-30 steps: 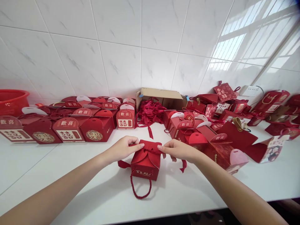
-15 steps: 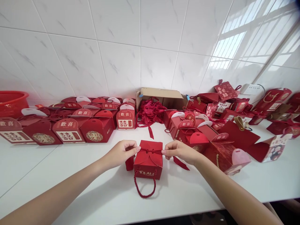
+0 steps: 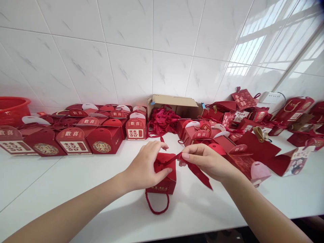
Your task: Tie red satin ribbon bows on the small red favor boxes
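A small red gift box (image 3: 170,180) stands on the white table in front of me, its rope handle (image 3: 157,212) hanging at the near side. Dark red ribbon (image 3: 198,172) runs from the top of the box to my right hand (image 3: 204,160), which pinches it and lets its tail droop to the right. My left hand (image 3: 144,167) is over the left part of the box, thumb and fingers spread apart, covering much of the lid. Whether its palm touches the box I cannot tell.
Several red boxes (image 3: 76,141) stand in rows at left, beside a red basin (image 3: 12,109). A cardboard carton (image 3: 174,99) with a heap of red ribbons (image 3: 164,119) lies against the tiled wall. More boxes (image 3: 243,158) crowd the right, near a white power strip (image 3: 270,97).
My left hand has let go of its ribbon end and moved right over the lid, opening its fingers. My right hand has lifted its ribbon end slightly up and to the right.
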Motion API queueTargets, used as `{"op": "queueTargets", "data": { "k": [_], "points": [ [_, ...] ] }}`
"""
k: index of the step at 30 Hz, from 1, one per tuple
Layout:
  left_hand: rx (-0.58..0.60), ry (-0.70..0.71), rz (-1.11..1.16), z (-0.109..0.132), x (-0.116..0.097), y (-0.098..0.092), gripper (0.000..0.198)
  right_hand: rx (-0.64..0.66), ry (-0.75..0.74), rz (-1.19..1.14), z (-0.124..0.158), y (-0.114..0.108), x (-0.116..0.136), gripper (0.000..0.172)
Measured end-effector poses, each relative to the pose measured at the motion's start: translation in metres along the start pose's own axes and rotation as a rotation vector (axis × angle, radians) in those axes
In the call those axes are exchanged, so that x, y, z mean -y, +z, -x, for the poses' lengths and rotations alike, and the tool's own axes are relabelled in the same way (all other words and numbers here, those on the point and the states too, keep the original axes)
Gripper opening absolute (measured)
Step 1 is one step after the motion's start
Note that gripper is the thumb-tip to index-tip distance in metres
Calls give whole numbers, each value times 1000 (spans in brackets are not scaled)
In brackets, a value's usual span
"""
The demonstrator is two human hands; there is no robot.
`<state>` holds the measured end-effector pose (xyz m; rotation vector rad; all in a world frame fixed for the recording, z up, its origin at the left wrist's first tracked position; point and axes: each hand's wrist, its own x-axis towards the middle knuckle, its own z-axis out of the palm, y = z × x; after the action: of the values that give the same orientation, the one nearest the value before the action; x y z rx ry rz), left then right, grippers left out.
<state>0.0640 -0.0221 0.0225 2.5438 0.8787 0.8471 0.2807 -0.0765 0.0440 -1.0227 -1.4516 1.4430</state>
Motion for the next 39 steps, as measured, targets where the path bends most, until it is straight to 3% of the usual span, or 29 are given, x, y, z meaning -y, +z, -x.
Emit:
{"op": "queueTargets", "data": {
  "k": [6,10,13,15,19,23,26,29,34,39],
  "points": [
    [-281,-15,-121,-14,10,5,43,-62,96,182,2,-5,-11,27],
    [-348,21,-158,-12,6,4,42,-59,36,319,-10,2,-23,46],
    [-361,30,-163,-11,-4,1,42,-41,-42,316,-24,17,-28,32],
    [-316,10,-114,-11,-6,-5,41,-61,-72,281,-32,25,-31,19],
    [-16,-32,121,-5,12,-21,44,-185,-137,216,-39,29,-39,14],
    [107,-325,239,5,38,-20,28,-135,-160,177,-37,29,-45,22],
    [281,-545,370,12,47,-11,39,-96,-139,196,-35,32,-43,29],
    [428,-618,608,15,48,-9,43,-76,-144,258,-32,35,-38,28],
    [346,-546,700,14,35,-19,41,-136,-110,301,-33,41,-40,20],
    [298,-328,433,9,-1,-32,36,-344,-161,235,-40,48,-52,15]
  ]
}}
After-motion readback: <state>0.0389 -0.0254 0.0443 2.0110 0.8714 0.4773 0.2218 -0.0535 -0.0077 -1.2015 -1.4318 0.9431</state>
